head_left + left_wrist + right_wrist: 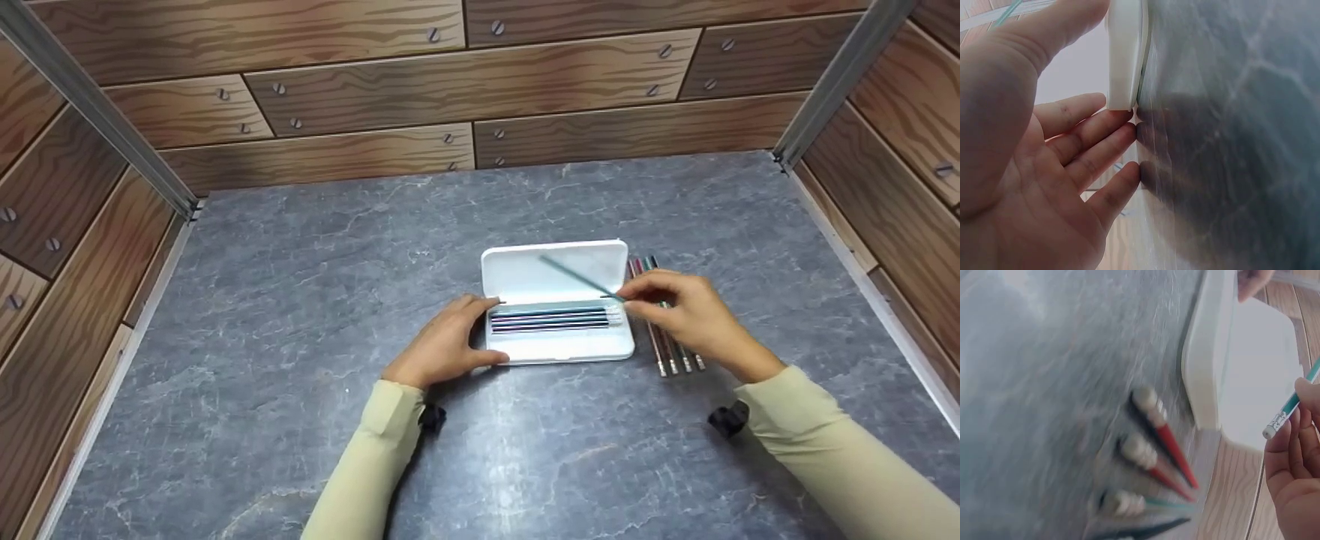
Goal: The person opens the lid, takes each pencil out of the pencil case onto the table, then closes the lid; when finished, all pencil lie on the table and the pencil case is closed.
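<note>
A grey, marble-veined worktop [300, 315] fills the floor of a small booth. Panels printed with brown wood planks and screw heads wall it in at the back and along both sides, and a metal strip runs up each rear corner.

Near the middle of the worktop, slightly toward the right edge, lies a white pencil case [559, 304] with its lid folded back toward the rear wall. A row of pencils lies side by side in its tray.

The left hand [442, 345] rests against the case's left end. Its fingers [1092, 149] are straight and spread, their tips on the worktop by the case's corner, and the thumb lies along the top edge.

The right hand [694, 315] hovers just beside the case's right end and pinches a teal pencil [581, 279] near its eraser end [1269, 432]. The shaft slants up over the open lid. It is blurred in the head view, so its far tip cannot be told clearly.

Under that hand, between the case and the right edge, four or so loose pencils [671, 352] lie side by side on the worktop. Their eraser ends point toward the front edge. Two are red and the others greenish or dark.

Both forearms wear pale beige sleeves [375, 457].
</note>
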